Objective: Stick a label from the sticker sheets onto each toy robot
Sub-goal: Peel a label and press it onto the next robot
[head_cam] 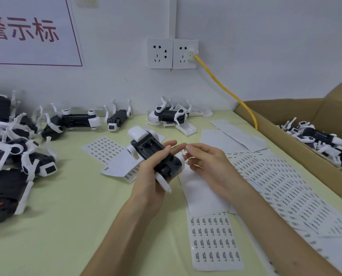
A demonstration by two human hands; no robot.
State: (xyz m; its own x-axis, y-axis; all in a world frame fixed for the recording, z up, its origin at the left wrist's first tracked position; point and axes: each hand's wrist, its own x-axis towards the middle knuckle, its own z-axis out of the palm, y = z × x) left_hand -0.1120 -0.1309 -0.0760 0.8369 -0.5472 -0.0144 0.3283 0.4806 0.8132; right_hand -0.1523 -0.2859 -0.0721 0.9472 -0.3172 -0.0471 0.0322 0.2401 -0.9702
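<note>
Crookedness is the danger: the left hand clamps its fingers round the toy robot; the right hand, fingers pinched together beside it, label unseen, may stick it askew.

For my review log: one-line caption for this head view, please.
Left hand grips a toy robot, right hand at its white end, sticker sheets spread on the table beside them.

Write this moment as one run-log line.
left hand: grips toy robot | right hand: fingertips at its white end, label unclear | sticker sheets: on table
</note>
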